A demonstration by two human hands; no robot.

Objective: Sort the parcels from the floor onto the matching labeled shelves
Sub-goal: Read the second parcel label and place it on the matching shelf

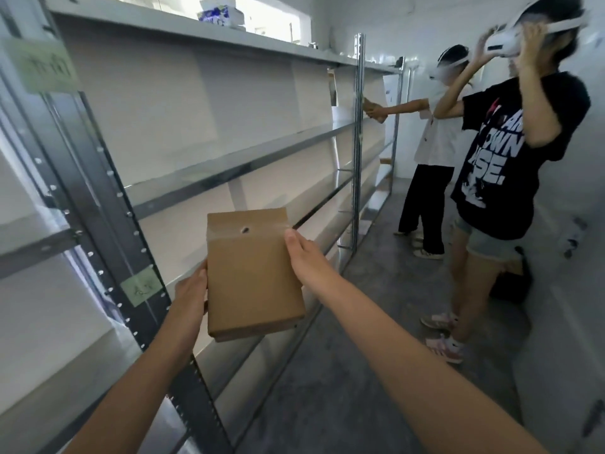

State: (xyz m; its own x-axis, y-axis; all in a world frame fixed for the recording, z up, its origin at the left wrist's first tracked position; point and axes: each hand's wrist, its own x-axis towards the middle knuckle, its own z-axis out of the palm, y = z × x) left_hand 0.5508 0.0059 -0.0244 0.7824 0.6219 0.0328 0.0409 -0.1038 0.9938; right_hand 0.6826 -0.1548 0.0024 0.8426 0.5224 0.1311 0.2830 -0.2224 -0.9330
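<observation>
Parcel (252, 276), a flat brown cardboard pack with a small puncture near its taped top flap, is being held in the air at the centre of the head view, clear of the floor and not yet resting on any shelf. Its broad face is turning toward the camera, probably so that any marking can be checked against the shelf labels; no address label is showing on the visible face.

Left hand (191, 293) is clasping the parcel's edge at 9 o'clock, fingers hidden behind the pack. Right hand (302, 253) is closing on the edge toward 2 o'clock, thumb on the front face. Gripping opposite edges is keeping the flat pack steady and its face unobstructed.

Shelving rack (229, 165) is running from 9 o'clock away toward 1 o'clock, its visible tiers mostly bare. A green label (141, 287) is sitting on the upright at 9 o'clock, just beside the left hand; a larger green label (41, 65) is showing at 10 o'clock. Both are too blurred to read.

Judgement: the matching step is in hand; the shelf beside the parcel appears the likely target.

At 2 to 3 o'clock, two bystanders (497, 152) wearing headsets are standing in the aisle.
</observation>
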